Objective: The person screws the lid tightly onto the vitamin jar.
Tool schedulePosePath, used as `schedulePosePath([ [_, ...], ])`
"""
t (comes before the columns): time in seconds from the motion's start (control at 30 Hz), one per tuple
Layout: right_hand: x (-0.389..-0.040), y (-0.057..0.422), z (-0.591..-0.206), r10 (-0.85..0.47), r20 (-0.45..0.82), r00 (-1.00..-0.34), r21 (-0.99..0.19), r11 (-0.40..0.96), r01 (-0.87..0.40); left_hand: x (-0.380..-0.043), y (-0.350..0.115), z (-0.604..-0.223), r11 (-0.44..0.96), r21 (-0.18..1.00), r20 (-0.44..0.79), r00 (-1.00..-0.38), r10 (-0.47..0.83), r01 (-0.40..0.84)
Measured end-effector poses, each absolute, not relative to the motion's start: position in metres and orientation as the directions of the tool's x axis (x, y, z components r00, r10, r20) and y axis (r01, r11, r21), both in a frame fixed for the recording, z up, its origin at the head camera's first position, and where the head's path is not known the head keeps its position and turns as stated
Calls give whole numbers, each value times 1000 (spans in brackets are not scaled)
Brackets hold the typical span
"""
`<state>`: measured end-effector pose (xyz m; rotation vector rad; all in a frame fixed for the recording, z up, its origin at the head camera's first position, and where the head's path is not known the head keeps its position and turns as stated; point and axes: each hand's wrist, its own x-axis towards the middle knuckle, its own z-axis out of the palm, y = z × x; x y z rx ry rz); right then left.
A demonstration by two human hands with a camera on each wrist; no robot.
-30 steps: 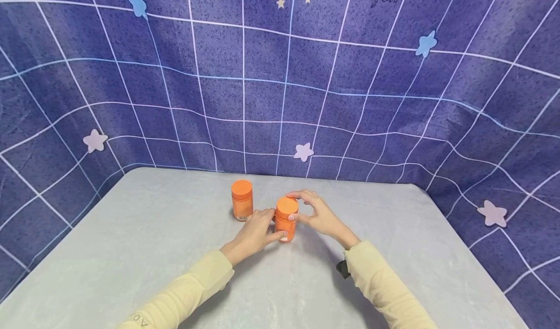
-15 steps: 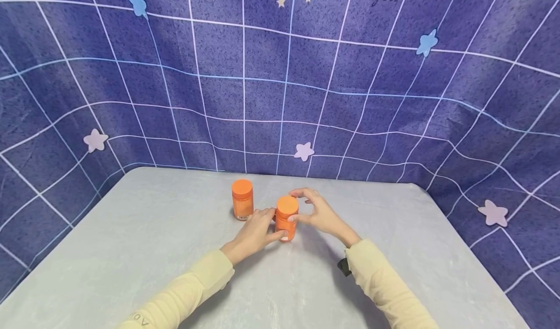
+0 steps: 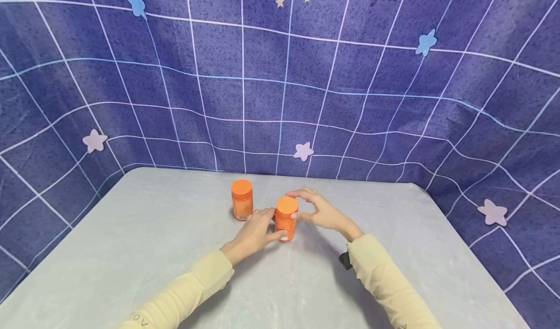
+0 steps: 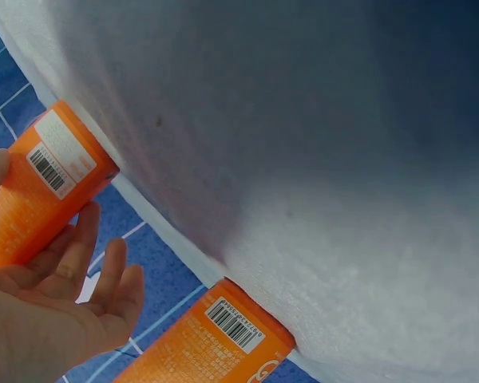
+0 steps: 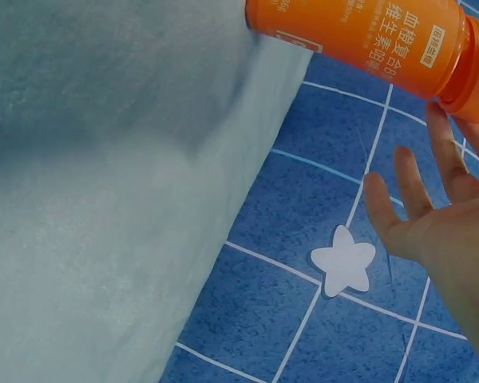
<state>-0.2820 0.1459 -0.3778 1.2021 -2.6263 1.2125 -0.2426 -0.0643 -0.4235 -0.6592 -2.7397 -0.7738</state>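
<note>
Gripping bottle (image 3: 284,222) on grey tabletop (image 3: 175,212) (starry backdrop (image 3: 262,100)).

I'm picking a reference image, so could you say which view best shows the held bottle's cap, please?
The head view: the orange cap is within frame, its round top visible. The right wrist view crops it; the left wrist view omits it.

Left sleeve (image 3: 185,286): pale yellow, dark lettering (image 3: 139,319)
Right sleeve (image 3: 389,287): pale yellow, wrinkled
Right cuff (image 3: 360,246): small black piece (image 3: 345,260) beneath
Left hand (image 3: 251,232): bare
Right hand (image 3: 324,215): bare
</note>
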Motion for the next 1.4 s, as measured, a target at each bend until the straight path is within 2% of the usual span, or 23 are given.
schedulePosePath([
  [0.43,-281,141,-392,-544,411,-732,-645,394,-655,-242,-66,-424,754,455,319,-877,358,474],
  [0.8,-279,137,-395,-490,380,-785,-711,389,-587,-242,-66,-424,741,456,343,-866,365,493],
  [1.4,-281,140,-384,-589,383,-712,-628,399,-668,-242,-65,-423,749,447,334,-868,367,489],
])
